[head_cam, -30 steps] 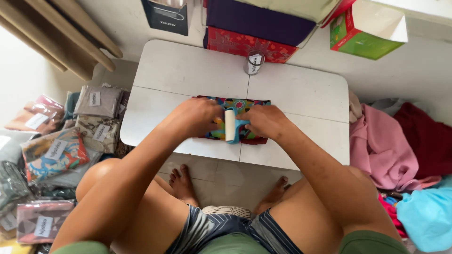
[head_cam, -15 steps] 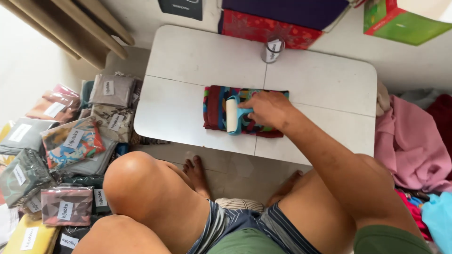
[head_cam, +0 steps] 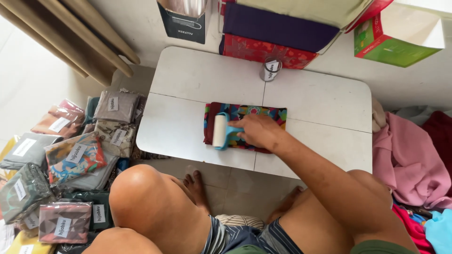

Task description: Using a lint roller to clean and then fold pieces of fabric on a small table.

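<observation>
A folded, brightly patterned cloth (head_cam: 256, 113) with a dark red edge lies near the front of a low white folding table (head_cam: 197, 80). My right hand (head_cam: 259, 132) rests on the cloth and grips the blue handle of a lint roller (head_cam: 220, 131), whose white roll lies across the cloth's left end. My left hand is out of sight; only my bare knees and feet show below the table.
A small metal tin (head_cam: 270, 69) stands at the table's back middle. Folded fabrics and a green box (head_cam: 395, 37) are stacked behind. Several bagged, labelled cloths (head_cam: 70, 157) lie on the floor at left. Loose pink cloth (head_cam: 409, 160) is heaped at right.
My left hand has let go of the cloth and left the view. My right hand has kept the roller on the cloth's left part. The camera has swung left.
</observation>
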